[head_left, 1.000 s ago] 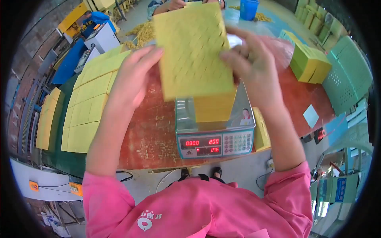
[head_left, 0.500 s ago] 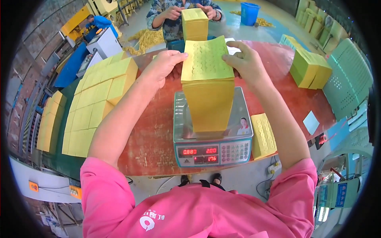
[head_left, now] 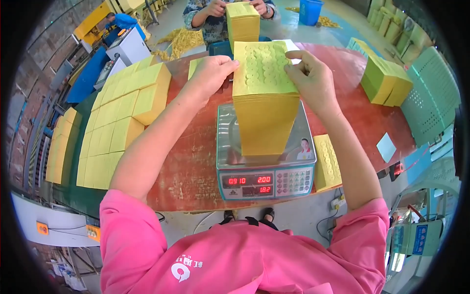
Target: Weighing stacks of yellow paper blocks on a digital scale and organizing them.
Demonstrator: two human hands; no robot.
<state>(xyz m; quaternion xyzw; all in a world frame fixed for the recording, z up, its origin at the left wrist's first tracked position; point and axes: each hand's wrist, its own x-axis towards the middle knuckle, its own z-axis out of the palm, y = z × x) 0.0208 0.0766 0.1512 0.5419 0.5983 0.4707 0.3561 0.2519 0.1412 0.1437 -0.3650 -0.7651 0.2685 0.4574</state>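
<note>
A tall stack of yellow paper sheets [head_left: 267, 122] stands on the metal pan of a digital scale [head_left: 226, 147] with red lit digits. The top sheets have rows of punched round patterns. My left hand [head_left: 214, 73] is closed, its thumb and fingers pinching the stack's upper left edge. At the opposite edge, my right hand [head_left: 312, 78] has its thumb and bent index finger on the top sheets. A smaller pile of punched yellow sheets [head_left: 327, 161] lies right of the scale, partly behind it.
Blocks of yellow paper [head_left: 117, 112] fill the table's left side. More yellow stacks [head_left: 384, 81] stand at right, beside a pale green plastic chair [head_left: 431, 93]. Across the red table [head_left: 181, 161], another person's hands [head_left: 215, 9] hold a yellow stack. A white card [head_left: 386, 147] lies at right.
Both hands have shifted slightly right relative to the view. The top sheets, curled up at the far right corner before, now lie flatter. The scale's red digits have changed.
</note>
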